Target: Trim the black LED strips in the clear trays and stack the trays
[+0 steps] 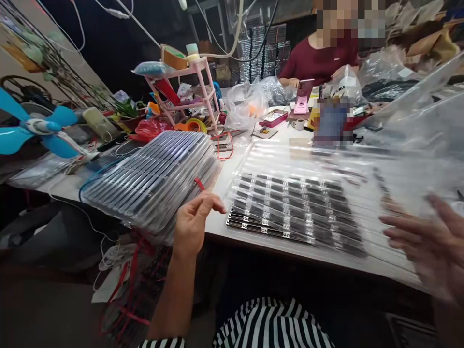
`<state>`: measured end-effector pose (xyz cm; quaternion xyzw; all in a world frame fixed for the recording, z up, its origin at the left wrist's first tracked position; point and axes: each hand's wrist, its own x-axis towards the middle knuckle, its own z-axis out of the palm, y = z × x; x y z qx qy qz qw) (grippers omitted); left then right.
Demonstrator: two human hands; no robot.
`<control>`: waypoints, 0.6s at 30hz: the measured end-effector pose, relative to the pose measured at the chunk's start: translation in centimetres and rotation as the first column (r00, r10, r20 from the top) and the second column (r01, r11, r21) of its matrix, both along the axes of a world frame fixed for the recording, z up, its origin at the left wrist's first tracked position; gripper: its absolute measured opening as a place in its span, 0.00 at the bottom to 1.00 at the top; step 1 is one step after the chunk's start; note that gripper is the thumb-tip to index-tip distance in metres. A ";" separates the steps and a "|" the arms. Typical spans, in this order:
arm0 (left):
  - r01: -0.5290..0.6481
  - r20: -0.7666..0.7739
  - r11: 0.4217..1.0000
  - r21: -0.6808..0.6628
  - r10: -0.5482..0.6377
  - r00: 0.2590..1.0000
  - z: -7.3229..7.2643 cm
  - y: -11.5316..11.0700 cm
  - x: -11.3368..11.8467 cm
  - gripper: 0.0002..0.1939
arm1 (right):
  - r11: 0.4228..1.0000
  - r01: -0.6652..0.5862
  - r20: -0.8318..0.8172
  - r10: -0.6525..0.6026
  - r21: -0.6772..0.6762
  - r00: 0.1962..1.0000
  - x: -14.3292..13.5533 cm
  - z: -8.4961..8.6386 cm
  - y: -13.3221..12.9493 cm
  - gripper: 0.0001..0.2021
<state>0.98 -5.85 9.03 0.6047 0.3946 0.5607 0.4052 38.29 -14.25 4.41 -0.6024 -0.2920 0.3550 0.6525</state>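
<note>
My left hand (194, 220) is closed, thumb and forefinger pinched at the near left corner of a clear plastic tray (261, 159). The ridged tray lies over rows of dark, narrow strips with silvery, perforated joints (286, 208). A few strip ends stick out at its near left edge. Blurred by motion, my right hand (424, 237) is off to the right with its fingers spread, beside more clear plastic sheeting (416, 140). I see no object in it. Left of my left hand stands a stack of filled clear trays (152, 174), with a small red strip (199, 183) near it.
A blue fan (43, 125) is at far left. Behind the stack stands a pink shelf (188, 92) with tape rolls. Across the white table (232, 169) sits a person in a dark red shirt (319, 58), near a pink phone (302, 99) and plastic bags (250, 99).
</note>
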 end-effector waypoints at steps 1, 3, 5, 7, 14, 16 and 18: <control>-0.076 -0.046 0.997 -0.016 0.075 0.996 -0.7 0.5 -0.9 0.13 | 1.000 -0.018 -0.035 0.018 0.014 0.999 -0.8 0.2 0.9 0.35; -0.160 -0.170 0.986 -0.042 0.151 0.974 -2.0 1.4 -2.0 0.13 | 0.998 -0.057 -0.107 0.060 0.030 0.992 -2.1 0.3 2.4 0.40; -0.203 -0.301 0.978 -0.040 0.182 0.936 -3.3 2.2 -2.6 0.15 | 0.995 -0.094 -0.143 0.090 -0.022 0.986 -2.7 0.4 3.4 0.42; -0.214 -0.398 0.976 -0.031 0.185 0.899 -4.3 3.0 -2.8 0.16 | 0.985 -0.119 -0.154 0.099 -0.127 0.983 -2.5 0.5 3.8 0.41; -0.087 -0.530 0.992 -0.095 0.024 0.848 -6.0 5.4 -1.4 0.19 | 0.933 -0.141 0.213 0.220 -0.332 0.952 0.1 -0.4 4.2 0.34; -0.059 -0.553 0.992 -0.114 -0.014 0.833 -6.2 5.7 -0.8 0.21 | 0.929 -0.048 0.595 0.274 -0.367 0.755 0.8 -1.0 4.7 0.28; -0.036 -0.603 0.995 -0.097 -0.030 0.797 -6.5 5.8 -0.4 0.24 | 0.939 0.056 0.829 0.269 -0.338 0.491 1.3 -1.6 5.3 0.25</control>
